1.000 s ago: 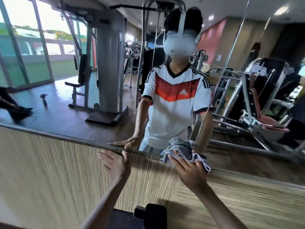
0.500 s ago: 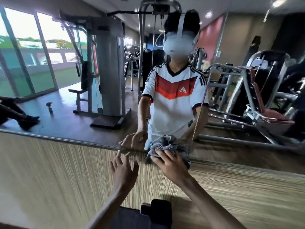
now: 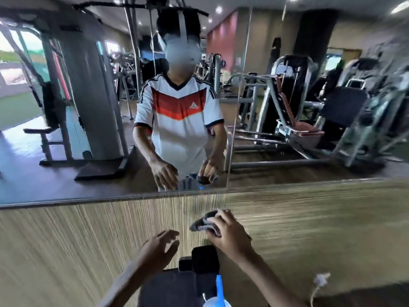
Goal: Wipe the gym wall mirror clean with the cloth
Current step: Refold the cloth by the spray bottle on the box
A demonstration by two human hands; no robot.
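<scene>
The right hand [image 3: 229, 234] is gripping the grey cloth [image 3: 203, 223], with the fingers curled around it so that the cloth is bunching up and sticking out to the left of the hand. The cloth is sitting below the lower edge of the mirror [image 3: 44, 178], in front of the wood-grain wall panel [image 3: 66, 251], and it is not touching the glass; whether it is touching the panel, I cannot tell. The left hand [image 3: 160, 247] is hovering just beside the right one, a little lower, with the fingers spread and relaxed, and it is holding nothing. The picture is blurring around both hands. In the mirror a person in a white shirt with a red chevron is standing, both hands reflecting low near the edge of the glass, one of them holding the cloth. A grey weight machine [image 3: 88, 96] is showing in the reflection on the left. Below the hands, a black object [image 3: 204, 260] is standing against the panel, and at the bottom edge a blue and white object [image 3: 218, 293] is showing partly; what it is, I cannot tell.
</scene>
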